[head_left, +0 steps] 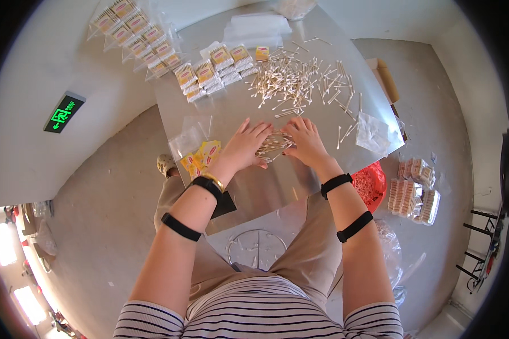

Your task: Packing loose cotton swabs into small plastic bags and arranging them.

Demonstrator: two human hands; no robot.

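Note:
Between my two hands lies a small bunch of cotton swabs (272,145) on the metal table. My left hand (244,146) presses against its left side, fingers curved round the ends. From the right, my right hand (306,141) cups the other ends, fingers bent inward. Just beyond the hands spreads a big loose pile of cotton swabs (285,79), with strays to its right. Yellow printed cards (202,158) lie beside my left wrist, with clear plastic bags (188,138) behind them.
Packed swab bundles (212,68) stand in rows at the table's far left. More packs hang on the wall (137,34). A stack of clear bags (254,28) lies at the back. On the floor at right are a red basin (372,183) and bagged packs (413,195).

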